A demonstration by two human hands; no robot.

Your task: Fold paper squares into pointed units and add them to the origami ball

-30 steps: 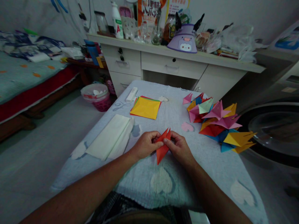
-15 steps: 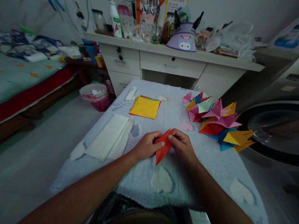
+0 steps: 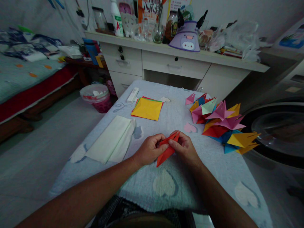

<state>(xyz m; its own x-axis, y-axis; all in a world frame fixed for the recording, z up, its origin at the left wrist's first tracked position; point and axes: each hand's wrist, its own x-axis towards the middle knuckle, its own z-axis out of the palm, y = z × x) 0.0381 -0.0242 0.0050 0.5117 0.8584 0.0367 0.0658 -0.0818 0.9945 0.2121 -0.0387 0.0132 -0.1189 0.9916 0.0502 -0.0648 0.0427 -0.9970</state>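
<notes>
A folded red paper piece (image 3: 166,152) sits between both my hands, low over the towel-covered table (image 3: 213,164). My left hand (image 3: 149,149) pinches its left side with thumb and fingers closed. My right hand (image 3: 184,147) grips its upper right end, fingers curled over the fold. The piece is narrow and pointed, its tip aimed down-left.
A pile of folded paper pieces in several colours (image 3: 220,122) lies at the right. A stack of square sheets, yellow on top (image 3: 147,108), lies ahead, and a folded white cloth (image 3: 114,139) at the left. A cluttered white desk (image 3: 180,60) stands behind, a pink bin (image 3: 97,97) on the floor.
The red piece has been folded narrower, its two upper points brought together. Both hands stayed in place, fingers closing more tightly on it.
</notes>
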